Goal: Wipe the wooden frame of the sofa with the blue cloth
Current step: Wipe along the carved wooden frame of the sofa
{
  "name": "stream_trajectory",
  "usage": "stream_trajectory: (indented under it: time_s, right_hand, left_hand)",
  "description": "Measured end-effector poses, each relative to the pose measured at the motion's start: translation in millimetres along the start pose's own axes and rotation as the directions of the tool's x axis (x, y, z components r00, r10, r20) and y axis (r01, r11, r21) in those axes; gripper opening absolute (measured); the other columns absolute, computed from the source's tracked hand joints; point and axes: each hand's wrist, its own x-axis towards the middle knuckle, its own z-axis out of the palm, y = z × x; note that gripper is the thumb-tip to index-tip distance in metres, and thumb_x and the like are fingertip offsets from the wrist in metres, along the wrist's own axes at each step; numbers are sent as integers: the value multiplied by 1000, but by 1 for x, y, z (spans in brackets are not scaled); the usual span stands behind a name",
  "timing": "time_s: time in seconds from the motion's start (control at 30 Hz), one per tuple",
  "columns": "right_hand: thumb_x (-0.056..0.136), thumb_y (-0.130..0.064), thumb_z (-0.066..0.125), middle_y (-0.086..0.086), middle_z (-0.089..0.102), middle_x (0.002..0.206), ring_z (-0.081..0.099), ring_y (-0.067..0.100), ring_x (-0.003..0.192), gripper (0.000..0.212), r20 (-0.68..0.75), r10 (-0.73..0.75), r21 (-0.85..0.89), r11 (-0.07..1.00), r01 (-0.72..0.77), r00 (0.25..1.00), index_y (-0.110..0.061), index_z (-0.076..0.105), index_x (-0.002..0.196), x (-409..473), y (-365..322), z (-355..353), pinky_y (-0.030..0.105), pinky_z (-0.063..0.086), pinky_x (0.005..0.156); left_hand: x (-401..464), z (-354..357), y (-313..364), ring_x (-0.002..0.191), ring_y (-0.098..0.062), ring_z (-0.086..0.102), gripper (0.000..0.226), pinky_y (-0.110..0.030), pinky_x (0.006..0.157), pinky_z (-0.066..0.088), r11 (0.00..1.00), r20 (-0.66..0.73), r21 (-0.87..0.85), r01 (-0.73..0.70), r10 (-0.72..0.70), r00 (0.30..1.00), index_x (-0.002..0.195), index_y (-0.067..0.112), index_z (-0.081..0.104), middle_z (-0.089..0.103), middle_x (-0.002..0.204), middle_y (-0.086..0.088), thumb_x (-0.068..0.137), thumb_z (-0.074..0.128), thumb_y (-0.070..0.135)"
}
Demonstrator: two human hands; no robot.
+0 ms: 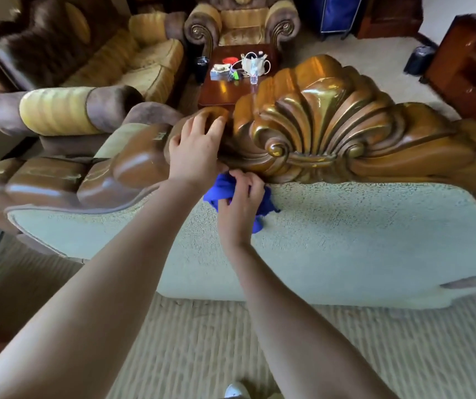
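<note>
Carpet with pale stripes fills the bottom of the frame, and more sofas and a small table (pixel 225 90) with odds and ends sit at the top. Across the middle runs the back of a sofa. Its wooden frame (pixel 317 125) goes from the left edge to the right edge, with a big carved shell shape in the middle. Below the wood is the pale, bumpy cloth back (pixel 346 240) of the sofa.

The left hand (pixel 195 151) rests on top of the wood, just left of the shell. Its fingers are spread and bent a little over a round bump of wood. It holds nothing else.

The right hand (pixel 239 203) is just below it, in the middle of the frame. Its fingers are curled tight around the blue cloth (pixel 265 208), which is bunched up in a ball. Bits of cloth stick out on both sides of the hand. The cloth touches the bottom edge of the wood, right where the wood meets the pale back.

The wood runs long from side to side. Most of the shell lies to the right of the cloth and a bit higher. So I think the right hand, which is nearer, should slide the cloth right and up into the grooves. The left hand can stay put to steady things.
</note>
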Motion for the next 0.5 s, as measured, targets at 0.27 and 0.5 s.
stream_trajectory:
  time_s: [0.27, 0.5]
  right_hand:
    - [71, 12, 44, 13, 45, 103, 48, 30, 96, 31, -557, 200, 186, 976, -114, 806, 7, 54, 100, 72, 24, -86, 33, 43, 90]
    - [74, -35, 34, 14, 48, 108, 49, 30, 98, 55, -582, 442, 393, 888, -240, 683, 3, 51, 111, 93, 12, -87, 38, 42, 93]
  left_hand:
    - [-6, 0, 1, 140, -27, 21, 87, -51, 105, 30, 999, -2, 13, 38, -38, 999, 145, 25, 28, 25, 151, -7, 73, 78, 27]
    - [-5, 1, 7, 142, -28, 19, 86, -51, 112, 24, 997, 1, 21, 74, -74, 997, 145, 24, 29, 24, 152, -8, 74, 77, 24]
